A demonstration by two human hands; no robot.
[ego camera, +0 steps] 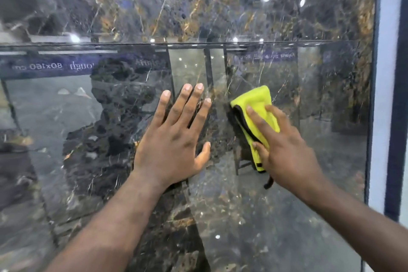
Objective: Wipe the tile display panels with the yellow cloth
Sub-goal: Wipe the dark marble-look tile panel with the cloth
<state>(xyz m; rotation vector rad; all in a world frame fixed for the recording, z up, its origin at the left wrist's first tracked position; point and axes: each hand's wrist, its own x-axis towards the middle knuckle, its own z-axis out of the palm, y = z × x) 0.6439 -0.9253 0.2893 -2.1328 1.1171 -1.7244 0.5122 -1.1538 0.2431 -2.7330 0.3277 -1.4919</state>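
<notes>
Under your right hand [284,146], the yellow cloth [258,112] lies pressed flat against the tile panel [309,95]. Just beside it, your left hand [174,139] rests there, fingers spread wide.

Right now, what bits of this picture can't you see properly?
Head view only:
- Yellow cloth: its lower part is covered by the right hand, which is motion-blurred.
- Tile panel: the left hand covers a patch; the picture's edges cut off its left and bottom.
- Mirrored lettering reflected on the panel: partly blurred, unreadable.
</notes>
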